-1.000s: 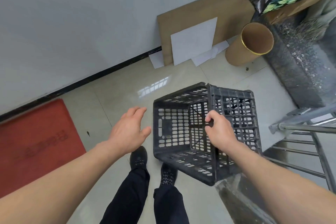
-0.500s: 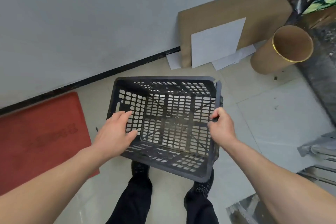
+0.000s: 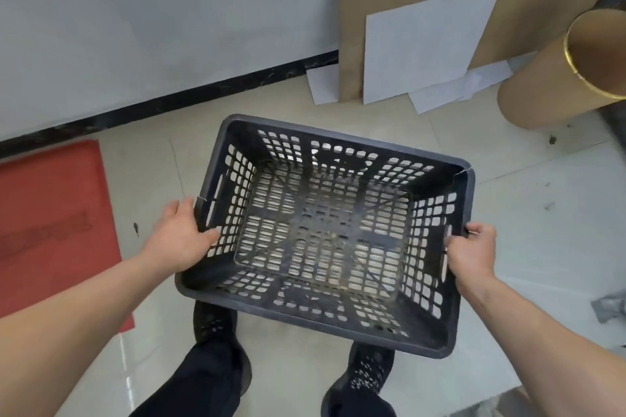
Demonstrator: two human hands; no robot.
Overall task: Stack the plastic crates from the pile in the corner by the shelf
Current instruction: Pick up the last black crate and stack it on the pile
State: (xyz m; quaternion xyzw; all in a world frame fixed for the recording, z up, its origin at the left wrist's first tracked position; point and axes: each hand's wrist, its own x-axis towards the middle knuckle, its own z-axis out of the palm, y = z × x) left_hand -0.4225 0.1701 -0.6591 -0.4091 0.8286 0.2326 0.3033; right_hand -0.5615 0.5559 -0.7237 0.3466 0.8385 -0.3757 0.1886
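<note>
A black plastic crate (image 3: 325, 234) is held in the air above the pale floor tiles (image 3: 528, 200), open side up, over two black shoes (image 3: 216, 338). Its left short rim is gripped by the left hand (image 3: 179, 240), thumb inside and fingers outside. Its right short rim is gripped by the right hand (image 3: 472, 254) with curled fingers. Both arms are stretched forward, well apart. The crate is a box shape, with walls and bottom full of small holes. A red mat (image 3: 50, 220) and a brown cardboard tube (image 3: 559, 78) are seen nearby.
</note>
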